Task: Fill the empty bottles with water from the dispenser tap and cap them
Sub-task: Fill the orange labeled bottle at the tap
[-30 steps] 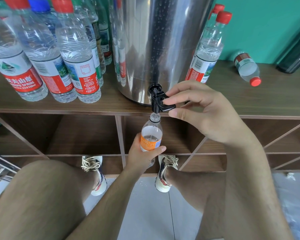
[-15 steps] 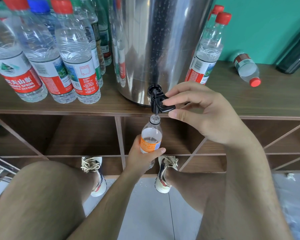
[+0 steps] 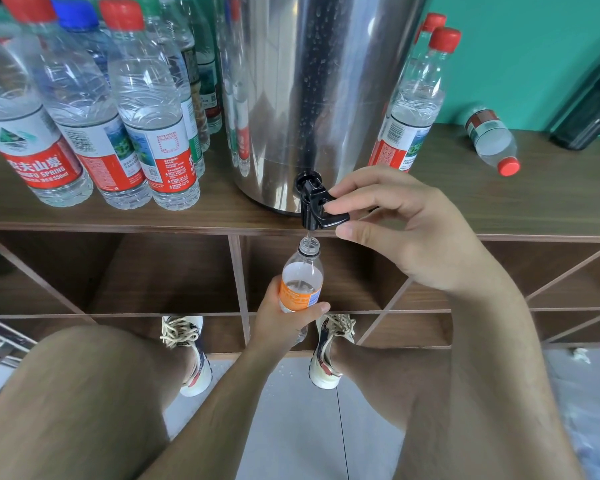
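1. The bottle (image 3: 302,285), orange-labelled and uncapped, is upright just below the tap (image 3: 314,209); its mouth sits close under the spout without touching; the water seems to reach about the top of the label, so I judge the fill partway done.
2. The left hand (image 3: 284,323) grips the bottle round its lower half; hold it plumb and keep the mouth centred under the thin stream; the neck is narrow, so a small drift would likely spill onto the floor.
3. The right hand (image 3: 406,230) pinches the tap's black lever between thumb and fingers; ease off as the level nears the shoulder; let go before the neck fills.
4. No cap for this bottle is in view.
5. The steel dispenser (image 3: 312,98) stands on the worktop (image 3: 499,202); capped bottles (image 3: 149,133) stand to its left.
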A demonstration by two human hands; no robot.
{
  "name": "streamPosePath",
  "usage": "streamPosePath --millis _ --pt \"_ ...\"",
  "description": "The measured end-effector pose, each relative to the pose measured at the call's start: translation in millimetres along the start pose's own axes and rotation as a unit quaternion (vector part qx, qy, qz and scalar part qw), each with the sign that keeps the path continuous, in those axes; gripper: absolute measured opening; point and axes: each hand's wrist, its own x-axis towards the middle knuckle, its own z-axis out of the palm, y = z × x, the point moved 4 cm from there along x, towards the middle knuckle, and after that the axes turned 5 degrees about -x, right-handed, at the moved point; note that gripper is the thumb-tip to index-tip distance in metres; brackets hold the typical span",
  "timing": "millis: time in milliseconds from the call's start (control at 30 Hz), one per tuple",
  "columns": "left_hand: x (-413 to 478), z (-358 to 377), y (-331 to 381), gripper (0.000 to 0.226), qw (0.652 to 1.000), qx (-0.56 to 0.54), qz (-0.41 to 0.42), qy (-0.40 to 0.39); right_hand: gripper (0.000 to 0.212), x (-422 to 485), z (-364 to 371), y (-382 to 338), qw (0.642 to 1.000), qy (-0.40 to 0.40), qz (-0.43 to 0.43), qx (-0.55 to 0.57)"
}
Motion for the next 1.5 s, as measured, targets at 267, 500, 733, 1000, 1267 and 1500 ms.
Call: streamPosePath --millis 267,500,733,1000,1267,1500 --pt "1.9 -0.2 -3.9 0.062 1.000 -0.002 0.001 0.004 0.023 -0.3 0.2 -0.1 1.000 0.002 -0.003 -0.001" --pt "2.2 -0.1 -4.7 0.064 1.000 -0.001 0.001 0.005 0.024 0.0 -0.7 0.3 1.000 0.001 -0.004 0.002" --pt "1.6 0.7 -2.5 0.061 1.000 -0.007 -0.001 0.007 0.023 -0.1 -0.6 0.2 1.000 0.001 -0.004 0.001" --pt "2.4 1.0 -2.1 0.063 1.000 -0.009 -0.002 0.005 0.022 -0.4 -0.5 0.0 1.000 0.002 -0.001 0.001" --pt "1.0 1.0 -0.1 0.062 1.000 -0.019 -0.009 0.005 0.021 -0.7 0.6 1.4 1.000 0.000 -0.011 0.000" --pt "0.3 0.7 1.2 0.060 1.000 -0.024 -0.006 0.003 0.021 -0.6 1.9 3.2 1.000 -0.005 -0.004 0.010"
